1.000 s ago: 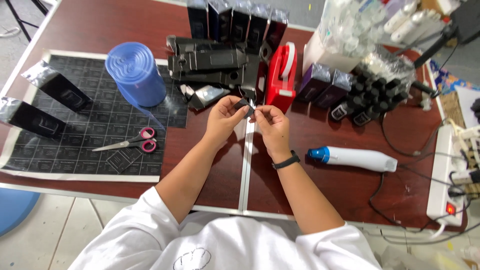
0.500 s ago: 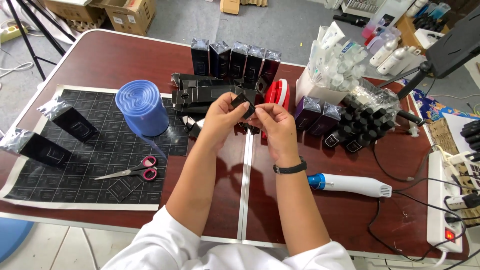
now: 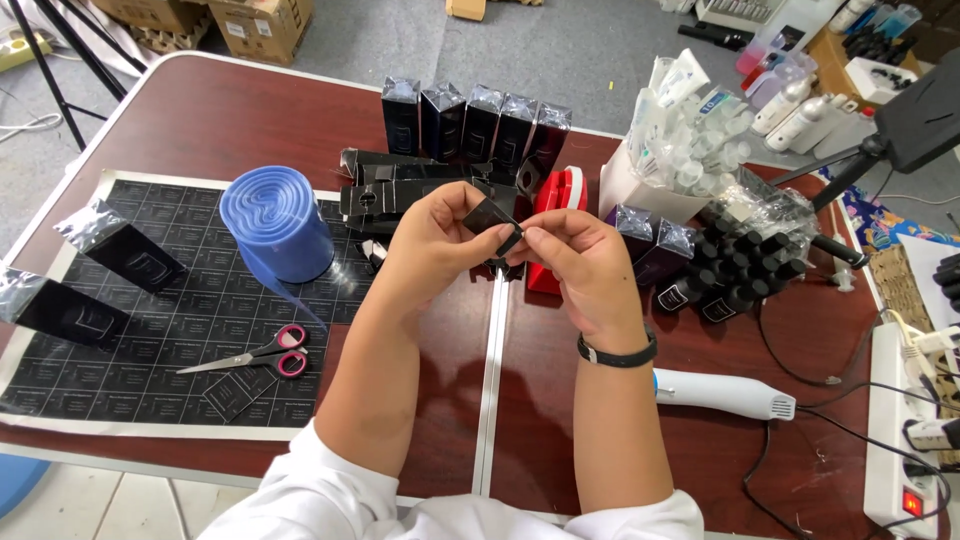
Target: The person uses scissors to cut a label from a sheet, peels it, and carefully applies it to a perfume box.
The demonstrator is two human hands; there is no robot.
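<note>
My left hand [image 3: 432, 235] and my right hand [image 3: 578, 268] meet above the middle of the table, both pinching a small black cardboard box [image 3: 493, 222] that is partly folded, its flap sticking up between my fingertips. A black band sits on my right wrist. Just behind my hands lies a pile of flat black box blanks [image 3: 410, 185]. A row of several upright wrapped black boxes [image 3: 478, 122] stands farther back.
A blue film roll [image 3: 275, 222] and pink-handled scissors [image 3: 262, 357] rest on a black cutting mat [image 3: 130, 330]. A red tape dispenser [image 3: 556, 215], small dark bottles [image 3: 745, 265], a white heat gun [image 3: 728, 392] and a power strip [image 3: 905, 440] lie to the right.
My hands have lifted from the table's near edge toward the middle, bringing the small black box up with them. The view has tilted forward, showing more of the table's far side.
</note>
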